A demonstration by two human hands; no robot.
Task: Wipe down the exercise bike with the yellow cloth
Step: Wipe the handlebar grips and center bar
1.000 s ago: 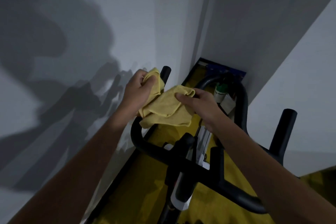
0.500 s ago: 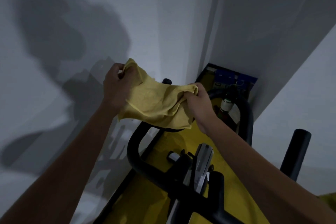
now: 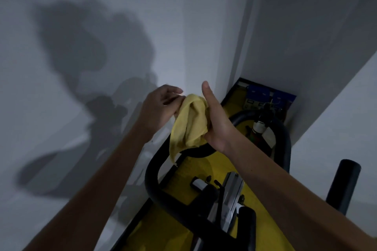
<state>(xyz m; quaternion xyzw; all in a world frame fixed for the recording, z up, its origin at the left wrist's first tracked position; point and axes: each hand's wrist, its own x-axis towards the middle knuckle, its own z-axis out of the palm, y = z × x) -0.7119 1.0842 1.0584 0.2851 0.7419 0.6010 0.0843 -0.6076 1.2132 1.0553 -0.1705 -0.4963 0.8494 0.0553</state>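
Note:
The yellow cloth (image 3: 189, 122) hangs folded between my two hands, above the left bar of the exercise bike (image 3: 155, 171). My right hand (image 3: 216, 120) grips the cloth against its palm, thumb pointing up. My left hand (image 3: 161, 108) pinches the cloth's top edge with its fingertips. The black handlebars curve below, with a silver console bracket (image 3: 232, 195) in the middle. The cloth is lifted clear of the bars except where its lower corner hangs near the left bar.
A white wall (image 3: 81, 67) runs close on the left and a grey wall (image 3: 306, 36) on the right. A yellow floor mat (image 3: 195, 169) lies under the bike. Blue boxes (image 3: 263, 93) and a bottle (image 3: 259, 126) sit in the far corner.
The cloth was spread between my hands; now my hands have come together and it is gathered into a folded bunch. The view has tilted upward.

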